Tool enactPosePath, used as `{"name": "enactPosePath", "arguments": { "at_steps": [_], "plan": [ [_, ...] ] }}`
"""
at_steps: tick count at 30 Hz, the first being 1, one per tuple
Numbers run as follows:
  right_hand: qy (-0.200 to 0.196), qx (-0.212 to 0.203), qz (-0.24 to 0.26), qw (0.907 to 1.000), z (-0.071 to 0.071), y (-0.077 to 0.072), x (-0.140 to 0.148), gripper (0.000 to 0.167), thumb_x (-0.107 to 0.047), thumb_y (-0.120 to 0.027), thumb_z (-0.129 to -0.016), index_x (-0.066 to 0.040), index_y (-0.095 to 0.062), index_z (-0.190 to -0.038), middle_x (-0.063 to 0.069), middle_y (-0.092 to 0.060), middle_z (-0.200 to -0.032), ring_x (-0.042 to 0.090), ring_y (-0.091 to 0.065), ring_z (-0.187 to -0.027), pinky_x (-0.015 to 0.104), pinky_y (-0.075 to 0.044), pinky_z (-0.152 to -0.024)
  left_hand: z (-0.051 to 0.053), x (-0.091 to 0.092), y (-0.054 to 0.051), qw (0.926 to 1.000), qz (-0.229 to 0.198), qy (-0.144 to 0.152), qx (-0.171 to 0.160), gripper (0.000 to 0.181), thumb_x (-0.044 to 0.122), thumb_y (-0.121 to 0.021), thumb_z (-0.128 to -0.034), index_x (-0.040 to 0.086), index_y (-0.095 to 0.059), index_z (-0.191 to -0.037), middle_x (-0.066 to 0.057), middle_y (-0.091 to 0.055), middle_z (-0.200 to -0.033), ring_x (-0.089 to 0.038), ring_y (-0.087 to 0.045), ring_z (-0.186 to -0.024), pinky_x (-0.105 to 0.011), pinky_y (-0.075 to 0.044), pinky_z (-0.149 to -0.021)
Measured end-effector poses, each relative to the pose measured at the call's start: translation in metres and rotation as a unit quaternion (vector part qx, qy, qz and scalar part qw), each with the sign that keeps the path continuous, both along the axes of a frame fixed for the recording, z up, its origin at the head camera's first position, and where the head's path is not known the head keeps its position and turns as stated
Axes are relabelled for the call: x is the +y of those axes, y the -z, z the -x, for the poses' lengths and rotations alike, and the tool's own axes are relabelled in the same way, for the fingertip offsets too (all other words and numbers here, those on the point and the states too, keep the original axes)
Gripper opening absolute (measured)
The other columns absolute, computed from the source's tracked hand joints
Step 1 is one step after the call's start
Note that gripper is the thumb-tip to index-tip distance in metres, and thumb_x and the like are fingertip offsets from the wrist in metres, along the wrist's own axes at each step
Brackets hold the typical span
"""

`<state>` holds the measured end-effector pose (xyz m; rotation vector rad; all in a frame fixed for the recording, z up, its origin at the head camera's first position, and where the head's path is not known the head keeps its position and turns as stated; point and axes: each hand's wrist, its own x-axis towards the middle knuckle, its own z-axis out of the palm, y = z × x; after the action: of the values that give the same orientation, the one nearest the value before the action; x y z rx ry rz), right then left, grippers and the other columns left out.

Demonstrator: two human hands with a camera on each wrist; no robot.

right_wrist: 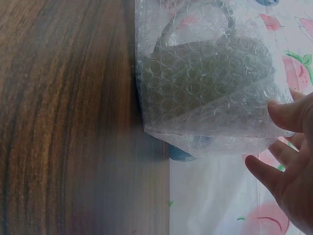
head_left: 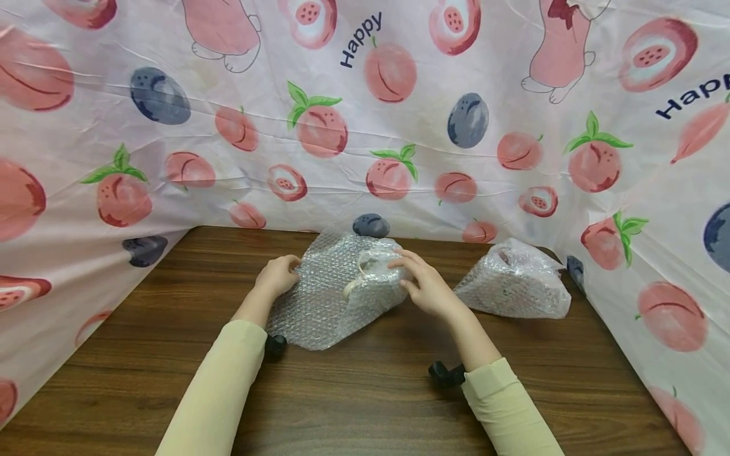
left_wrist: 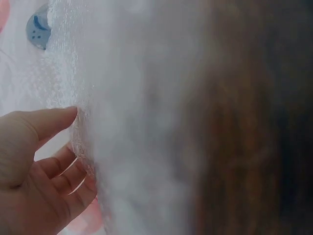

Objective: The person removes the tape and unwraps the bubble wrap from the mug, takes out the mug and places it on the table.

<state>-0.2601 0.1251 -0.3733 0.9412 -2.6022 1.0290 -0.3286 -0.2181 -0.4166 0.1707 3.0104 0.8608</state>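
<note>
A sheet of bubble wrap (head_left: 325, 291) lies partly folded round a pale object with a thin loop handle (head_left: 360, 258). Through the plastic in the right wrist view, the wrapped object (right_wrist: 195, 81) looks grey-green with an arched handle; its exact kind is blurred. My left hand (head_left: 278, 277) holds the left edge of the wrap, thumb on one side and curled fingers on the other, as the left wrist view shows. On the opposite side, my right hand (head_left: 424, 282) touches the wrapped bundle with spread fingers and thumb.
A second bundle in bubble wrap (head_left: 516, 285) stands at the right on the brown wooden table (head_left: 353, 405). Fruit-printed cloth (head_left: 433, 158) hangs behind and along both sides. Black wrist cameras (head_left: 447, 375) sit below each hand.
</note>
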Motion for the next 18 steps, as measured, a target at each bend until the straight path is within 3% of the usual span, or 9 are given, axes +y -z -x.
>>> {"name": "enactPosePath", "arguments": {
  "at_steps": [8, 14, 18],
  "plan": [
    [0.004, -0.009, -0.001, 0.9999, 0.001, 0.001, 0.001, 0.036, 0.006, -0.059, -0.091, -0.010, -0.058, -0.123, 0.011, -0.035, -0.149, 0.032, -0.042, -0.129, 0.042, -0.042, -0.082, -0.003, 0.009, -0.002, 0.9973, 0.042, 0.058, -0.019, 0.055, 0.021, -0.068, -0.0872, 0.000, -0.051, -0.136, -0.030, -0.036, -0.139, -0.050, -0.036, -0.124, -0.062, -0.037, -0.093],
    [0.005, -0.008, -0.002, 0.9999, -0.001, -0.001, 0.000, 0.036, 0.007, -0.059, -0.091, -0.010, -0.058, -0.123, 0.011, -0.035, -0.149, 0.029, -0.050, -0.118, 0.040, -0.042, -0.079, -0.007, 0.014, -0.002, 0.9933, 0.058, 0.097, -0.024, 0.061, 0.030, -0.066, -0.0909, -0.003, -0.046, -0.139, -0.030, -0.020, -0.150, -0.053, -0.022, -0.132, -0.067, -0.030, -0.097],
    [0.008, -0.001, -0.005, 1.0000, -0.001, -0.001, 0.000, 0.035, 0.007, -0.060, -0.090, -0.010, -0.059, -0.121, 0.011, -0.037, -0.149, 0.030, -0.046, -0.124, 0.042, -0.043, -0.084, -0.014, 0.017, -0.004, 0.9882, 0.072, 0.132, -0.027, 0.065, 0.033, -0.062, -0.0931, -0.006, -0.042, -0.141, -0.030, -0.019, -0.151, -0.050, -0.015, -0.137, -0.069, -0.023, -0.100]
  ]
}}
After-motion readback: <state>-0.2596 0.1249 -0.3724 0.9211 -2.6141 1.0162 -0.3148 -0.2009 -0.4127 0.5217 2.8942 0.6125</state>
